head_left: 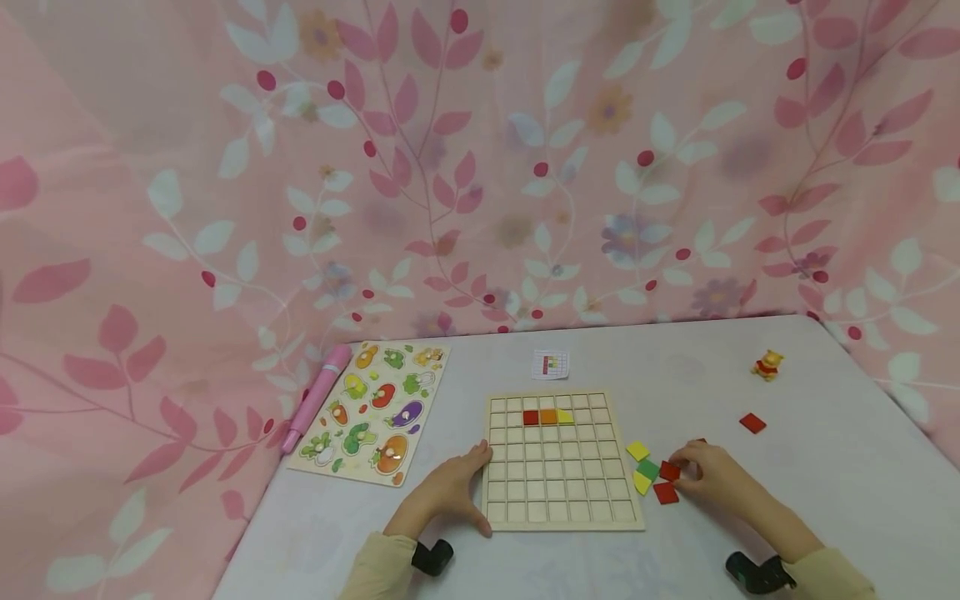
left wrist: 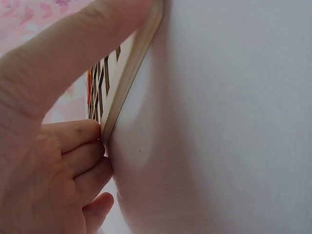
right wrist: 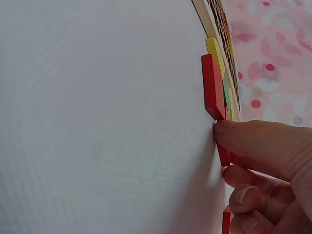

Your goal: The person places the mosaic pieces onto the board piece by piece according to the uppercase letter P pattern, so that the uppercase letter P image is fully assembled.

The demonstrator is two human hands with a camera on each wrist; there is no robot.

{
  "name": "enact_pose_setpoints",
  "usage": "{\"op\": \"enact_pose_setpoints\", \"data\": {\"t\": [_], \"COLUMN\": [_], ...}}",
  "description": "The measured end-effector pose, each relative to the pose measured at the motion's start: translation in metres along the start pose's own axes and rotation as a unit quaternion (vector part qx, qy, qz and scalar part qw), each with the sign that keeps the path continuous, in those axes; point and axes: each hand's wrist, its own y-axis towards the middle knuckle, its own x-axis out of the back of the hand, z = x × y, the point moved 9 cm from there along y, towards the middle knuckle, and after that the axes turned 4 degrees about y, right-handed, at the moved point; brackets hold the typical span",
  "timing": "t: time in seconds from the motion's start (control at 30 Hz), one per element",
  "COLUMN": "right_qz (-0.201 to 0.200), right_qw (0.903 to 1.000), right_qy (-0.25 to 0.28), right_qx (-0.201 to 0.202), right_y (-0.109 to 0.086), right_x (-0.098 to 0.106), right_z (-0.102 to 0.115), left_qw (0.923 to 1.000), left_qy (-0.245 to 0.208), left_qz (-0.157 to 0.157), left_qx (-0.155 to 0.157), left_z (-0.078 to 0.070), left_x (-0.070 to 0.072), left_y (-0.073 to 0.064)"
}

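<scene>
A square wooden grid board (head_left: 558, 492) lies on the table; a red tile (head_left: 531, 417), an orange tile (head_left: 549, 416) and a yellow tile (head_left: 566, 417) sit side by side in its upper rows. My left hand (head_left: 453, 485) rests at the board's left edge, thumb near the front corner and fingertips against the rim (left wrist: 124, 83). Right of the board, my right hand (head_left: 708, 475) pinches a red tile (right wrist: 224, 153) low at the table, its far side hidden by the fingers. Close by lie another red tile (head_left: 665, 493), a green tile (head_left: 648, 469) and yellow tiles (head_left: 637, 451).
A small printed card (head_left: 551, 364) lies behind the board. On the left are a vegetable puzzle board (head_left: 352, 442) and a pink marker-like stick (head_left: 318, 396). A lone red tile (head_left: 752, 422) and a small bear figurine (head_left: 768, 365) are at the right. A floral curtain (head_left: 480, 167) hangs behind.
</scene>
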Motion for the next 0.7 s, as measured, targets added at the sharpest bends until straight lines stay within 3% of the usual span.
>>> {"op": "enact_pose_setpoints", "data": {"t": [0.57, 0.7], "right_qz": [0.011, -0.007], "right_qw": [0.9987, 0.9998], "right_qy": [0.011, 0.006], "right_qx": [-0.049, -0.019], "right_y": [0.002, 0.005], "right_x": [0.002, 0.011], "right_z": [-0.002, 0.007], "left_qw": [0.9999, 0.9999], "left_qy": [0.0, 0.0], "left_qz": [0.004, 0.0], "left_qx": [-0.012, -0.012], "left_z": [0.0, 0.0], "left_x": [-0.001, 0.001], "left_y": [-0.001, -0.001]}}
